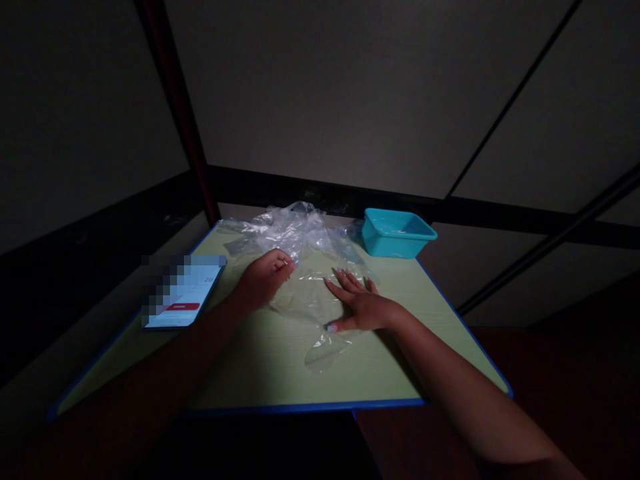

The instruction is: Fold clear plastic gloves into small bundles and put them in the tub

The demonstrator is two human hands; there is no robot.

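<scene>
Thin clear plastic film [313, 303] lies spread over the middle of the table, with a rounded lobe at its near end. My right hand [363, 308] rests flat on this film, fingers spread, pressing it to the tabletop. My left hand [267, 277] is closed, its thumb and curled fingers pinching at the film's left side; the exact hold is partly hidden. Just beyond both hands sits a crumpled, shiny heap of clear plastic [295, 227]. Whether the film and the heap are one piece, I cannot tell.
A turquoise plastic basket [400, 245] stands at the table's back right corner. On the left lies a tablet [193, 293] with a lit screen, partly blurred out. The pale table [240, 373] has a blue edge and stands against a wall [320, 93].
</scene>
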